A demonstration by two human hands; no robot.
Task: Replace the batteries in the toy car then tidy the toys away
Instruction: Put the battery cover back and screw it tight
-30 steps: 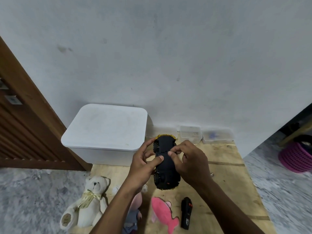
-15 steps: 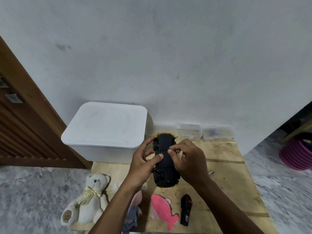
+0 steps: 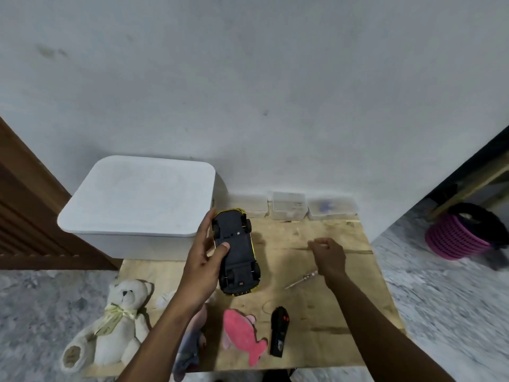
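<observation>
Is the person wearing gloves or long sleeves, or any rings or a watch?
No. The left hand and right hand are bare: no gloves, rings or watch show. Both forearms are bare too, with no sleeves in view.

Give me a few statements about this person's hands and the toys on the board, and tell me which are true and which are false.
1. The left hand holds the black toy car with yellow trim wheels-up. True.
2. The right hand grips the car too. False: it is apart from the car, over the plywood board.
3. The large white plastic bin stands open. False: its white lid is on.
4. A slim screwdriver lies on the board near the right hand. True.
5. The pink fish plush lies beside the black remote control. True.
</observation>
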